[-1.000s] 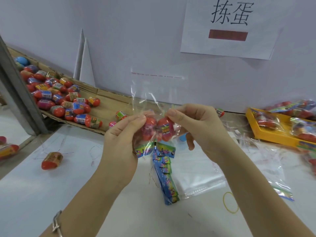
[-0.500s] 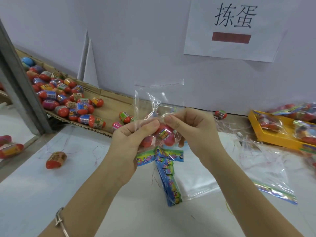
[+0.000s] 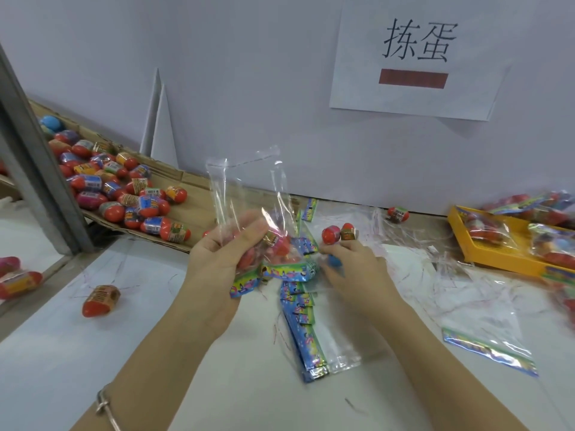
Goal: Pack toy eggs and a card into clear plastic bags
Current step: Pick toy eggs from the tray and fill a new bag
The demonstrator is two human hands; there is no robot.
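White bench (image 3: 93, 353) bare along its near-left edge; clear bag (image 3: 245, 194) upright over mid-bench, mouth up, left hand (image 3: 214, 259) gripping its egg-filled base; right hand (image 3: 351, 269) low beside it, perhaps on a blue egg (image 3: 334, 261), grip unclear.

Left forearm (image 3: 161, 353) and right forearm (image 3: 435, 362) are bare; a thin silver bracelet (image 3: 105, 407) with a small bead circles the left wrist.

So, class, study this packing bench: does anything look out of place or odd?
Yes: one toy egg lies alone on the white table, apart from the pile on the cardboard tray; another stray egg sits by the wall. Nothing looks damaged.
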